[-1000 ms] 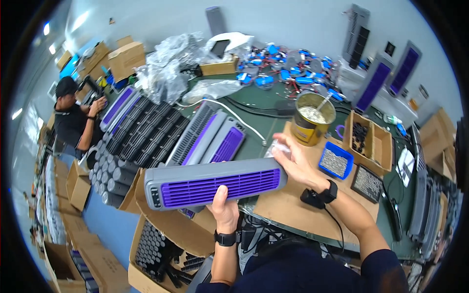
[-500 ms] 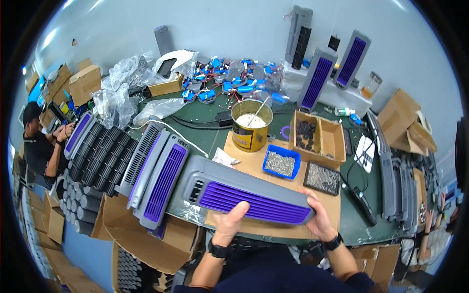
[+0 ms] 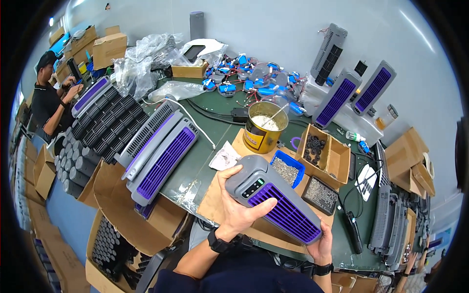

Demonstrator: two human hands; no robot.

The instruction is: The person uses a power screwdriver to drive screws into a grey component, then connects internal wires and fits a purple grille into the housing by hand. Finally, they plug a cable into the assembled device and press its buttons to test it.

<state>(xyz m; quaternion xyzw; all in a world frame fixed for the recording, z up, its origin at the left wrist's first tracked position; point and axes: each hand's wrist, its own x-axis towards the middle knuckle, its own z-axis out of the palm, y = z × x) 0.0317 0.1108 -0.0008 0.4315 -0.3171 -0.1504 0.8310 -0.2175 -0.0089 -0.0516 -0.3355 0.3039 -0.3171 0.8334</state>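
A small grey tower fan (image 3: 287,214) with a purple grille is held slantwise over a cardboard sheet (image 3: 211,199), its control end raised at the left. My left hand (image 3: 238,209) wraps that end, the thumb lying across the front just below the panel. Small green and white lights show on the dark control panel (image 3: 253,188). At the lower right end, my right hand (image 3: 320,242) grips the fan's base; some of its fingers are hidden behind the housing.
Beyond the fan stand a tin can (image 3: 261,139) with a stirring stick, a blue tray of screws (image 3: 286,171) and a divided cardboard box (image 3: 338,155). A black electric screwdriver (image 3: 353,232) lies at right. More fans (image 3: 166,163) lean at left; a co-worker (image 3: 51,97) sits far left.
The fan has turned from lying broadside to a steeper slant, its control end lifted. My left hand has moved from the lower edge to around that end. Green panel lights now show.
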